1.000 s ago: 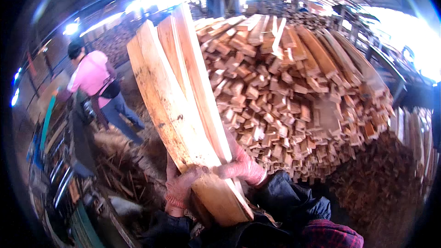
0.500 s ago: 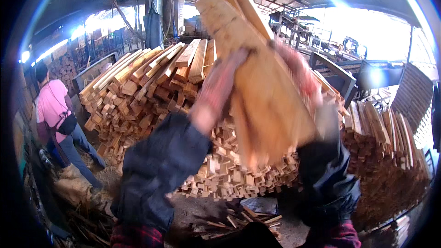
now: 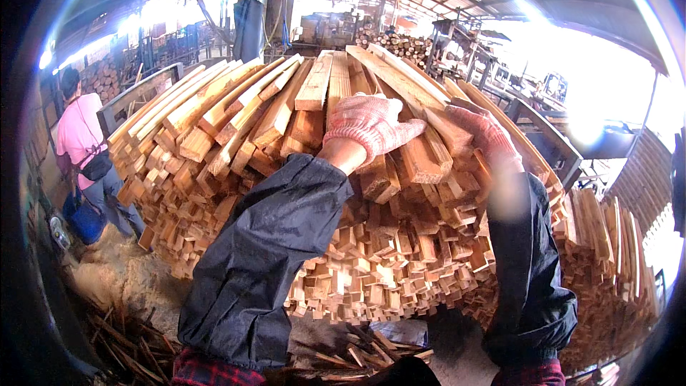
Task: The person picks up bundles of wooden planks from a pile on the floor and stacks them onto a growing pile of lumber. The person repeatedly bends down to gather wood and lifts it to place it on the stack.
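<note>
Both my hands wear pale pinkish knit gloves and are over the top of a large stack of sawn wooden planks [image 3: 314, 89]. My left hand [image 3: 368, 125] lies low over the plank ends near the middle, its thumb stretched out to the right and its other fingers bent. No plank shows gripped in it. To its right, a light wooden plank [image 3: 411, 86] slants away on the stack. My right hand [image 3: 489, 136] has its fingers bent over the near end of that plank from the right side; its thumb is hidden.
A dark metal frame bar [image 3: 547, 143] borders the stack at right. Another plank pile [image 3: 604, 243] stands beyond it. On the floor lie wood scraps [image 3: 371, 350]. At left a person in a pink shirt [image 3: 82, 129] stands by a blue bucket [image 3: 86, 214].
The planks that my hands held up have come down onto the stack. My hands have lowered with them, and my left hand has come off the wood it held. The person at left has straightened.
</note>
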The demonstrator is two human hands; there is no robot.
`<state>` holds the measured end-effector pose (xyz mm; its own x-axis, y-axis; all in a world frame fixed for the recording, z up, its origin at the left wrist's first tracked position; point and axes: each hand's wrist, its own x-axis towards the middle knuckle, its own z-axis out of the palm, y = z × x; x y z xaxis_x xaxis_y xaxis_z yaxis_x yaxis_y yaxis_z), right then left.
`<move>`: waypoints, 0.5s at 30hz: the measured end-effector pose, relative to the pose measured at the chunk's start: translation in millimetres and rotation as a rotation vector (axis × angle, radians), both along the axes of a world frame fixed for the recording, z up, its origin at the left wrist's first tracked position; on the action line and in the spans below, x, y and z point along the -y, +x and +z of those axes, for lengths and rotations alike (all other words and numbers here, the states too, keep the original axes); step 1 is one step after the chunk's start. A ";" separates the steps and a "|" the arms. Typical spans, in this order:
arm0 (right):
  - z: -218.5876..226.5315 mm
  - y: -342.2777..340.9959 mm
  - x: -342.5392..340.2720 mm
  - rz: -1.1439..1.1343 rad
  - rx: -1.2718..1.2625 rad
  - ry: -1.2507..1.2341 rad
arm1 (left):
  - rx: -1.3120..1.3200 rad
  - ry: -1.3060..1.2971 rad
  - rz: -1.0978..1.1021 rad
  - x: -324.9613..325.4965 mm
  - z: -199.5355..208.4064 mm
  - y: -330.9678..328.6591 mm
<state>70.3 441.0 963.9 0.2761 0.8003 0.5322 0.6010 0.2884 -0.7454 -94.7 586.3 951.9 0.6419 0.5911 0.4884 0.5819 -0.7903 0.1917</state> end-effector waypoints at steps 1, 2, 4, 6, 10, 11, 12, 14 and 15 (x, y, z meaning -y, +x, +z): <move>-4.4 -5.8 -2.9 0.012 -0.067 0.030 | 0.002 0.001 0.012 -2.4 -1.4 -2.2; -11.1 3.6 -7.2 0.088 -0.003 0.074 | 0.004 0.002 0.025 -4.3 -2.6 -4.8; -0.7 13.8 -14.8 -0.077 0.273 -0.041 | 0.022 0.006 0.018 -0.5 1.8 0.0; 13.9 22.4 -38.6 -0.370 0.624 -0.281 | 0.030 0.005 0.015 3.9 5.3 2.4; -7.3 11.8 -70.2 -0.446 0.603 -0.270 | 0.050 0.094 0.033 -10.7 -12.1 -8.6; -12.7 20.1 -76.0 -0.411 0.611 -0.203 | 0.043 0.069 0.044 -14.8 -13.7 -8.2; -4.0 26.8 -58.9 -0.425 0.642 -0.147 | 0.064 0.040 0.007 -3.1 -4.3 1.3; 16.1 36.8 -5.2 -0.515 0.559 -0.172 | 0.134 0.007 -0.108 14.1 7.1 31.4; 10.0 7.8 -19.0 -0.393 0.444 -0.139 | 0.078 0.047 0.004 5.0 7.4 3.1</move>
<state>78.1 460.0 974.0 0.3403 0.7539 0.5620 0.9049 -0.1001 -0.4136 -91.7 581.3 959.3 0.5987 0.5687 0.5640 0.5699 -0.7973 0.1990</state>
